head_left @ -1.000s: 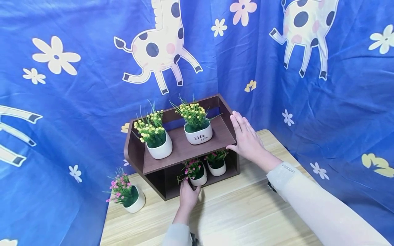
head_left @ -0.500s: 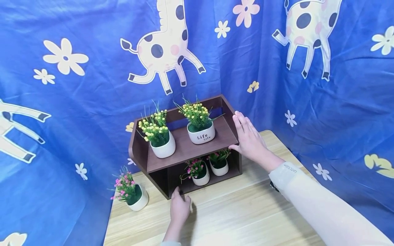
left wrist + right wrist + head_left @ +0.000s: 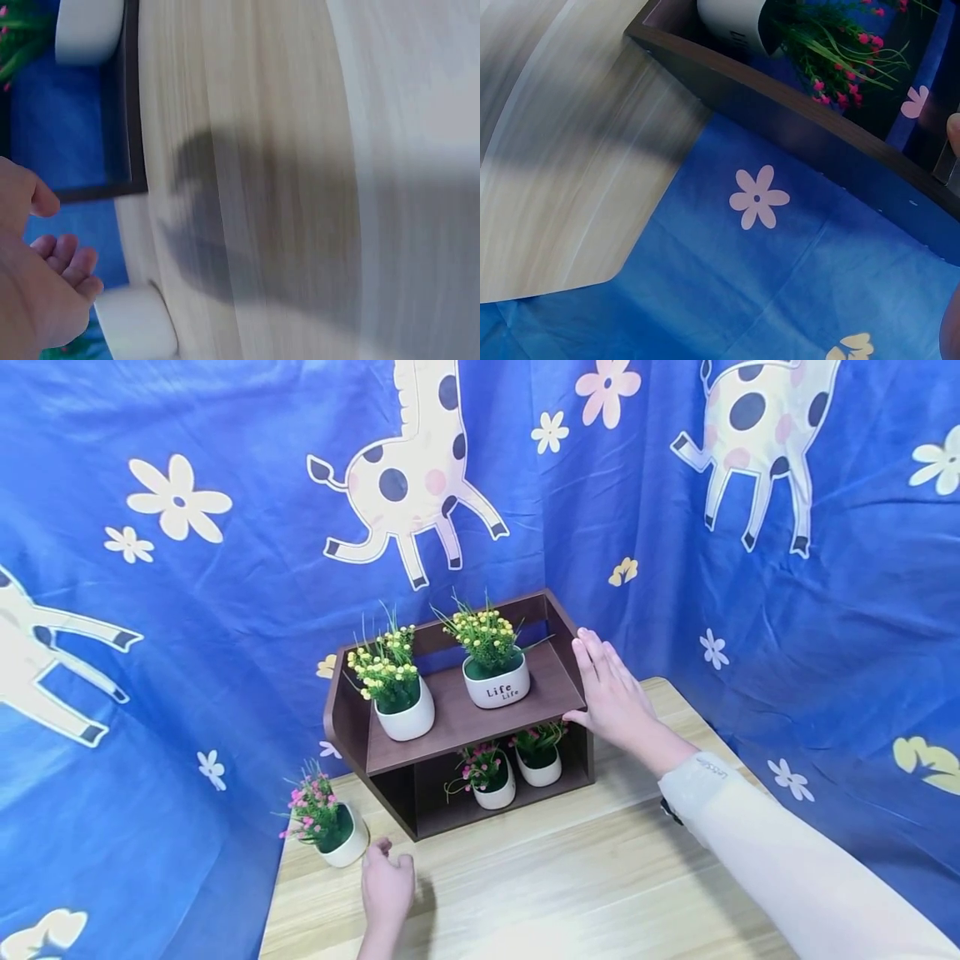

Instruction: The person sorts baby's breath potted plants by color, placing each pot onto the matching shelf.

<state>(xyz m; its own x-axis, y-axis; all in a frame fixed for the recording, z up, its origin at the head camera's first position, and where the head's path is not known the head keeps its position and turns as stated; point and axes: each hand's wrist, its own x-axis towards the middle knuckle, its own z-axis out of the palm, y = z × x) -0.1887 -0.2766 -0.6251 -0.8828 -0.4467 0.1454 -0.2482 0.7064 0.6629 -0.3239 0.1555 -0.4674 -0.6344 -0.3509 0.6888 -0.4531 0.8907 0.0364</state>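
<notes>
My left hand [image 3: 387, 887] hovers over the table just right of a white pot with pink flowers [image 3: 347, 842], its fingers loosely bent around nothing. In the left wrist view a small gap seems to separate the fingers from that pot [image 3: 137, 324]. With straight fingers, my right hand [image 3: 617, 697] rests against the right side of a dark brown two-tier shelf [image 3: 457, 727]. Two potted plants with yellow flowers, one at the left [image 3: 405, 714] and one lettered "Life" [image 3: 497, 687], stand on the upper tier. Two more white pots [image 3: 495, 789] with pink flowers occupy the lower tier.
The light wood table [image 3: 540, 868] reaches out in front of the shelf. Blue curtains [image 3: 247, 635] printed with giraffes and flowers hang behind and on both sides. The lone pot stands near the table's left edge.
My left hand has let go of the left pot on the lower tier and moved left to beside the lone pot. My right hand stays at the shelf's side. The head view shifts slightly.
</notes>
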